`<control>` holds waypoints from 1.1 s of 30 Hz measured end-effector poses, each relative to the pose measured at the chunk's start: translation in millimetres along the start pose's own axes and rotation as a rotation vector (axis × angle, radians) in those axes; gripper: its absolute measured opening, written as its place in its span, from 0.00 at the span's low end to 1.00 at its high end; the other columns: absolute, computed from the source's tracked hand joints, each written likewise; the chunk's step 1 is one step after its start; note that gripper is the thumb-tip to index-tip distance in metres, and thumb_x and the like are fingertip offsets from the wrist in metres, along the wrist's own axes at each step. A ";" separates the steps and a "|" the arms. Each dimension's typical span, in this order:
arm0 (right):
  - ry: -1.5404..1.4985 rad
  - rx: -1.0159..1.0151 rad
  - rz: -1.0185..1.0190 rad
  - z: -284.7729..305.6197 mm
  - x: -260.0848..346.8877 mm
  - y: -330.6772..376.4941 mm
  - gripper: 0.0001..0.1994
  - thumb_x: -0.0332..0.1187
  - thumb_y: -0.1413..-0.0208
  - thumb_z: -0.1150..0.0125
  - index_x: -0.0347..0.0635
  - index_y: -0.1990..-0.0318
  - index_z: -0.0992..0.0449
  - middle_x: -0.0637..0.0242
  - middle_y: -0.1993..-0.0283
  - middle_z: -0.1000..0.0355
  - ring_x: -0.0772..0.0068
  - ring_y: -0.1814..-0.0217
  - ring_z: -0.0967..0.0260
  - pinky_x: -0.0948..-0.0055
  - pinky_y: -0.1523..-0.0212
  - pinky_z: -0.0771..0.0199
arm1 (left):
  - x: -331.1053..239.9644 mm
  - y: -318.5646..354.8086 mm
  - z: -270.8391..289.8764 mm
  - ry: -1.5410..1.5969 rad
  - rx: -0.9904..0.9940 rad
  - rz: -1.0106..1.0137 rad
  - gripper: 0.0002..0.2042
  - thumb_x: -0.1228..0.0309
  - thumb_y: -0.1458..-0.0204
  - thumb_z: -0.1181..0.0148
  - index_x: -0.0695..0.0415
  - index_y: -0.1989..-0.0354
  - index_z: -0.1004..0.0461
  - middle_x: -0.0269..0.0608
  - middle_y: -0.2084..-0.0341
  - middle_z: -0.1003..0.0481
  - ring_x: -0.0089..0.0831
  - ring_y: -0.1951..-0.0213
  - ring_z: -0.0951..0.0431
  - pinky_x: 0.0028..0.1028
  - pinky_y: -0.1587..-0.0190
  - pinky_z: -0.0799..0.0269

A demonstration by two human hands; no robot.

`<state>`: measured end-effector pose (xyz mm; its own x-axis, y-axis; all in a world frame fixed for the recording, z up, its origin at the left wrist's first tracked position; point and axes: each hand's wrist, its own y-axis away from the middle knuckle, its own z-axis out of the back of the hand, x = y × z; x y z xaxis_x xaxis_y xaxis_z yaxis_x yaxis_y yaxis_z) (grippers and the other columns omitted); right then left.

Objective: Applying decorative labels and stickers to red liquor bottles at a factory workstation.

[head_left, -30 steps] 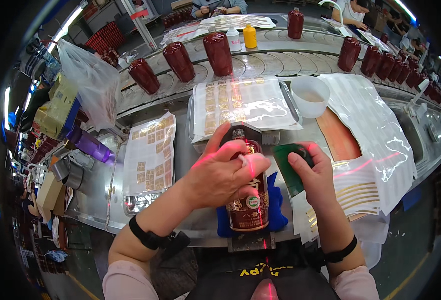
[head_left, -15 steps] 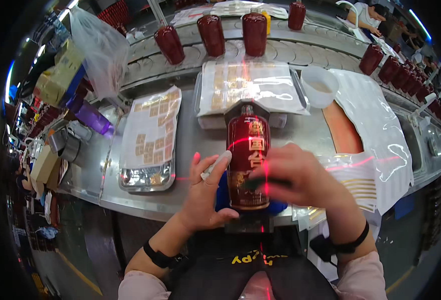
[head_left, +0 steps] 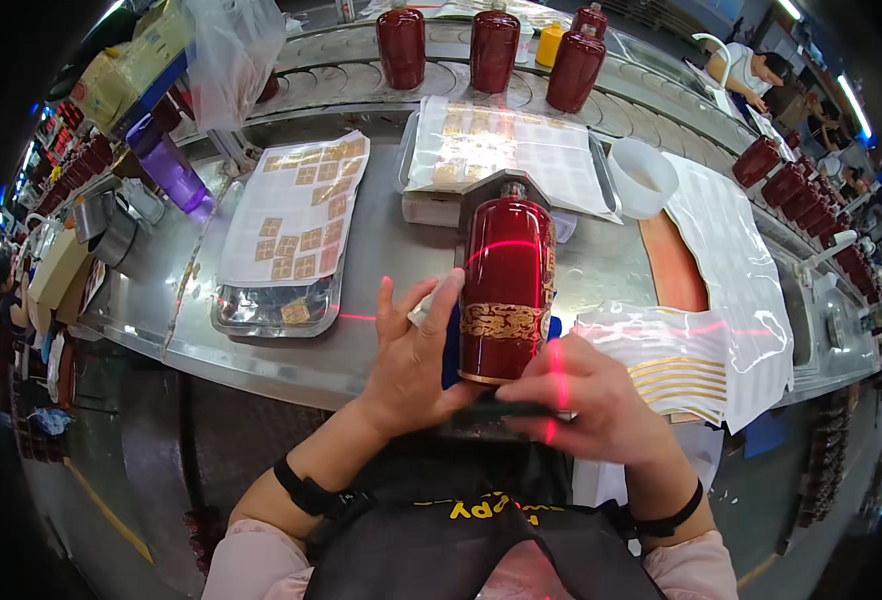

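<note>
We see a glossy dark-red ceramic bottle with a gold band lying on the steel workbench near its front edge, base toward us. Our left hand presses spread fingers flat against its left side; our right hand curls around the base, pinching a thin dark green tool there. A steel tray of gold labels lies well left, with bare bench between.

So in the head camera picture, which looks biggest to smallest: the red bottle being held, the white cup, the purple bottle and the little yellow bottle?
1. red bottle, though it is nearest the camera
2. white cup and purple bottle, too alike to rank
3. yellow bottle, though it is farthest away
</note>
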<state>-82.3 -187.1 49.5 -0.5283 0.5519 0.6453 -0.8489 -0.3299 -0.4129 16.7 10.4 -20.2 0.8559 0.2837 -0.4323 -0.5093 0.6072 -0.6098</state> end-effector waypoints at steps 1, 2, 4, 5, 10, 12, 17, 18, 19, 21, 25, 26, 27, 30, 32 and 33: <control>0.075 -0.185 -0.123 0.5 -0.1 0.1 0.19 0.21 0.63 0.31 0.44 0.59 0.22 0.63 0.65 0.32 0.59 0.61 0.33 0.62 0.61 0.33 | 0.5 0.8 -0.4 0.012 -0.013 0.014 0.49 0.58 0.64 0.29 0.64 0.33 0.48 0.44 0.44 0.32 0.41 0.38 0.40 0.55 0.32 0.68; 0.161 -0.352 -0.257 -1.3 1.8 0.8 0.19 0.22 0.63 0.30 0.44 0.59 0.22 0.64 0.65 0.32 0.59 0.61 0.33 0.63 0.60 0.33 | 1.2 1.7 -0.7 0.015 0.022 0.041 0.49 0.57 0.64 0.29 0.64 0.33 0.48 0.44 0.43 0.33 0.41 0.38 0.40 0.55 0.32 0.68; 0.457 -0.361 -0.145 -0.6 4.0 2.0 0.17 0.22 0.60 0.30 0.43 0.59 0.22 0.64 0.65 0.31 0.60 0.59 0.31 0.64 0.58 0.31 | 3.5 3.5 0.9 0.012 0.042 0.074 0.49 0.57 0.63 0.29 0.64 0.33 0.49 0.45 0.42 0.33 0.41 0.38 0.41 0.56 0.33 0.69; 0.214 -0.170 -0.104 -0.7 4.9 2.3 0.17 0.22 0.60 0.30 0.43 0.59 0.22 0.64 0.65 0.30 0.60 0.59 0.31 0.64 0.58 0.31 | 4.1 4.4 2.4 -0.057 0.033 -0.001 0.49 0.57 0.63 0.30 0.64 0.33 0.49 0.45 0.41 0.35 0.41 0.38 0.41 0.56 0.32 0.69; 0.406 -0.344 -0.220 -5.2 3.4 0.0 0.19 0.22 0.63 0.30 0.44 0.58 0.22 0.63 0.64 0.31 0.60 0.61 0.32 0.65 0.60 0.31 | 1.4 5.3 4.5 -0.004 -0.035 -0.033 0.49 0.56 0.61 0.31 0.66 0.32 0.51 0.44 0.42 0.34 0.43 0.38 0.41 0.56 0.32 0.70; 0.210 -0.104 -0.005 -7.7 3.8 -1.2 0.19 0.22 0.63 0.29 0.44 0.58 0.22 0.62 0.66 0.33 0.60 0.63 0.33 0.64 0.63 0.33 | 0.8 4.8 4.3 0.004 0.034 0.076 0.50 0.56 0.61 0.30 0.65 0.32 0.51 0.43 0.43 0.33 0.43 0.38 0.41 0.56 0.32 0.70; 0.421 -0.311 -0.182 -7.1 4.8 -3.7 0.21 0.22 0.66 0.29 0.43 0.59 0.22 0.61 0.65 0.32 0.59 0.64 0.34 0.64 0.63 0.33 | -0.1 5.8 5.8 -0.065 -0.007 -0.042 0.50 0.55 0.61 0.30 0.65 0.32 0.52 0.42 0.42 0.33 0.43 0.39 0.39 0.56 0.32 0.69; 0.304 -0.198 -0.086 -6.6 7.3 -2.2 0.19 0.22 0.63 0.28 0.43 0.59 0.22 0.61 0.65 0.32 0.60 0.65 0.34 0.64 0.63 0.33 | -0.7 4.9 6.0 -0.039 -0.027 -0.039 0.51 0.55 0.61 0.30 0.65 0.32 0.52 0.43 0.42 0.33 0.43 0.39 0.39 0.56 0.32 0.69; 0.161 -0.115 -0.078 -5.8 7.7 -2.5 0.19 0.22 0.63 0.29 0.43 0.59 0.22 0.61 0.66 0.32 0.60 0.65 0.33 0.65 0.64 0.33 | -1.9 3.8 6.1 -0.041 -0.024 -0.046 0.51 0.55 0.61 0.30 0.65 0.32 0.52 0.43 0.42 0.33 0.43 0.39 0.39 0.56 0.32 0.69; 0.105 -0.186 -0.152 -4.3 10.2 -1.4 0.18 0.22 0.62 0.29 0.42 0.59 0.22 0.61 0.66 0.32 0.61 0.65 0.33 0.66 0.66 0.33 | -3.8 -1.3 5.8 0.066 -0.063 0.015 0.49 0.55 0.61 0.30 0.65 0.32 0.49 0.43 0.44 0.31 0.42 0.40 0.38 0.56 0.32 0.70; 0.150 -0.182 -0.135 -1.3 12.9 3.0 0.17 0.22 0.61 0.29 0.41 0.59 0.22 0.62 0.68 0.31 0.63 0.69 0.33 0.69 0.68 0.32 | -7.4 -7.6 16.7 -0.056 0.010 -0.002 0.46 0.54 0.61 0.31 0.62 0.34 0.45 0.41 0.44 0.31 0.41 0.40 0.38 0.56 0.32 0.69; 0.121 -0.099 -0.118 -0.9 12.8 5.0 0.16 0.22 0.61 0.30 0.41 0.60 0.22 0.62 0.68 0.30 0.64 0.71 0.33 0.69 0.69 0.32 | -9.2 -9.5 17.5 -0.108 -0.003 -0.106 0.45 0.53 0.61 0.31 0.62 0.35 0.43 0.42 0.44 0.30 0.40 0.39 0.38 0.56 0.32 0.66; 0.035 -0.088 -0.156 1.1 14.1 8.9 0.15 0.21 0.60 0.31 0.40 0.61 0.23 0.61 0.68 0.30 0.63 0.70 0.32 0.70 0.69 0.32 | -11.3 -10.1 18.4 -0.152 -0.008 -0.196 0.44 0.52 0.61 0.31 0.62 0.36 0.40 0.42 0.44 0.30 0.39 0.39 0.38 0.56 0.32 0.64; 0.106 -0.402 -0.380 7.1 9.1 21.8 0.09 0.21 0.51 0.38 0.34 0.61 0.26 0.62 0.69 0.31 0.70 0.69 0.34 0.75 0.67 0.34 | -10.1 -11.8 17.2 0.017 0.109 -0.204 0.39 0.57 0.60 0.31 0.54 0.36 0.37 0.36 0.43 0.30 0.38 0.41 0.35 0.55 0.32 0.61; -0.017 -0.538 -0.401 10.4 4.8 34.2 0.08 0.23 0.44 0.42 0.33 0.57 0.28 0.66 0.64 0.31 0.77 0.61 0.35 0.79 0.59 0.35 | 10.4 -10.0 26.9 0.047 0.094 -0.187 0.30 0.59 0.57 0.32 0.51 0.42 0.31 0.34 0.47 0.27 0.38 0.42 0.35 0.54 0.32 0.59; -0.068 -0.603 -0.373 9.9 1.2 39.8 0.10 0.25 0.42 0.43 0.33 0.54 0.29 0.67 0.59 0.30 0.79 0.58 0.35 0.80 0.55 0.35 | 29.1 -9.1 35.8 -0.006 0.091 -0.172 0.27 0.59 0.55 0.34 0.51 0.45 0.28 0.35 0.49 0.26 0.39 0.42 0.34 0.53 0.33 0.57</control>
<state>-116.9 -207.1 40.2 -0.2207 0.4900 0.8433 -0.8273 0.3639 -0.4280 49.5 39.7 -3.5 0.9304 0.1741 -0.3225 -0.3452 0.7117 -0.6118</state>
